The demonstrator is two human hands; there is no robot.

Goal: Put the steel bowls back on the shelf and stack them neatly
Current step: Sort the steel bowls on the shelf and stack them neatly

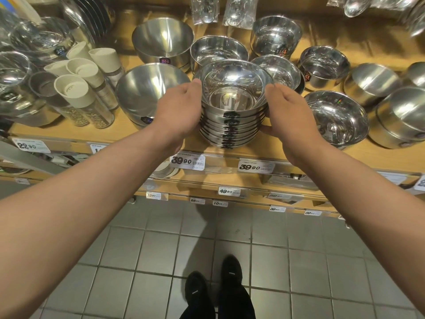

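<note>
Stack of nested steel bowls (233, 116) held between both hands, axis upright, tipped slightly toward camera. Left hand (178, 110) cupped against left side, right hand (288, 116) against right, fingers curled round lower bowls (fingertips mostly hidden). Hands equally near. Stack sat at front edge of wooden shelf (287, 153); whether resting or just above, could not tell. Large matte bowl (149, 88) close left, shiny wide bowl (335, 116) close right: gap narrow, room tight.

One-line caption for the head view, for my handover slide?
Left hand and right hand hold a nested stack of steel bowls from both sides at the wooden shelf front.
</note>
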